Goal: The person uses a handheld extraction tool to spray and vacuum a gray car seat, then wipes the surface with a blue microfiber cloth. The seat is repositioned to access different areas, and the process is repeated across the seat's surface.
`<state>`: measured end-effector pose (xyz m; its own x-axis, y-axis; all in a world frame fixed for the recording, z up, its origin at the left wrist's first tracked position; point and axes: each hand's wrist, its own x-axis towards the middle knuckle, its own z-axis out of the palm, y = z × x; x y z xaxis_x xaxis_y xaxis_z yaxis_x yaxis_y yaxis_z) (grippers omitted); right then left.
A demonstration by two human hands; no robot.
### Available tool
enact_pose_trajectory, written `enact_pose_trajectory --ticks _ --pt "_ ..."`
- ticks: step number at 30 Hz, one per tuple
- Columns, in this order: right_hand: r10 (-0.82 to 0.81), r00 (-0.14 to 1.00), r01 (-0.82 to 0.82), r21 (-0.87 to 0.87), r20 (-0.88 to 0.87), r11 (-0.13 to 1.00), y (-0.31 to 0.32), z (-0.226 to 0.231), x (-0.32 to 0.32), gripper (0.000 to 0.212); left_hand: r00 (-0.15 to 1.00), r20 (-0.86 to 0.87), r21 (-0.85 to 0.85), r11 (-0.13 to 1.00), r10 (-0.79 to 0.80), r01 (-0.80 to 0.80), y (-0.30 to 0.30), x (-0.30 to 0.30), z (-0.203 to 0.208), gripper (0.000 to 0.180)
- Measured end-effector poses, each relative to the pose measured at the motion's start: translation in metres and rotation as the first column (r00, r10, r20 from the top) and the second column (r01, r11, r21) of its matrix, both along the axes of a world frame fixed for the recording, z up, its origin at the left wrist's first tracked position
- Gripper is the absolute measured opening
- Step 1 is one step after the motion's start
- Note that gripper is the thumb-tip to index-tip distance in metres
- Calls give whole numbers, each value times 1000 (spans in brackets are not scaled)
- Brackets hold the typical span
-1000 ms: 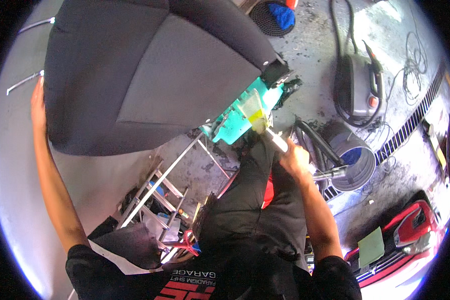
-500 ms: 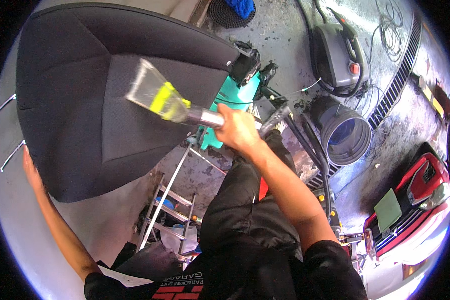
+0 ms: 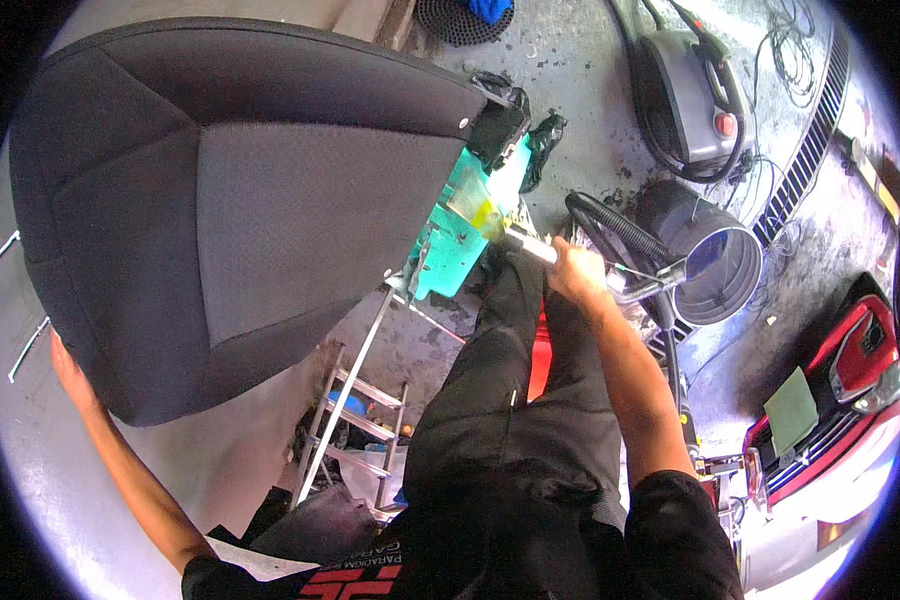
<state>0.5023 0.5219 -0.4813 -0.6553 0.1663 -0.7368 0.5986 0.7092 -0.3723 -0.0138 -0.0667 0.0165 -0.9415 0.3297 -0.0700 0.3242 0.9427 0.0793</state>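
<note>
A dark grey fabric car seat part (image 3: 320, 210), broad and padded, fills the left of the view. My left hand (image 3: 70, 372) rests along its lower left edge, fingers stretched out; part of the hand is hidden by the seat. To the right of the seat, my right hand (image 3: 578, 272) is closed around the metal tube of a vacuum nozzle (image 3: 522, 243). The nozzle's clear flared head with a yellow band points up and left, apart from the fabric. A ribbed black hose (image 3: 620, 225) runs behind my right hand. Under the seat shows a turquoise plastic support (image 3: 455, 255).
A grey bucket (image 3: 720, 275) and a grey machine with a hose (image 3: 685, 105) stand on the right. A floor drain grate (image 3: 810, 145) runs beside them. An aluminium stepladder (image 3: 365, 415) stands below the seat. Red-and-black car parts (image 3: 850, 360) lie far right.
My right hand has drawn the nozzle rightward, off the seat fabric to beyond its right edge. The left hand stays at the seat's edge. The seat appears slightly shifted left and down.
</note>
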Motion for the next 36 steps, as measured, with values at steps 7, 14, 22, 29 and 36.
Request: enact_pose_trajectory --ticks 7,14,22,29,36 --pt "-201 914 93 -301 -351 949 -30 164 -33 33 992 85 160 981 98 -111 -3 -1 -5 56" --pt "-330 883 134 -494 -334 859 -84 228 -189 35 996 -21 145 986 89 -85 -31 -12 -11 56" --pt "-254 904 181 -230 -344 956 -60 101 -117 33 998 36 113 992 52 -56 -10 1 -5 55" --pt "-260 931 218 -181 -256 959 -39 54 -87 29 996 -26 160 984 81 -76 11 13 -11 55" --pt "-244 944 209 -169 -223 963 -26 31 -74 35 994 65 196 976 85 -96 24 15 -10 54"
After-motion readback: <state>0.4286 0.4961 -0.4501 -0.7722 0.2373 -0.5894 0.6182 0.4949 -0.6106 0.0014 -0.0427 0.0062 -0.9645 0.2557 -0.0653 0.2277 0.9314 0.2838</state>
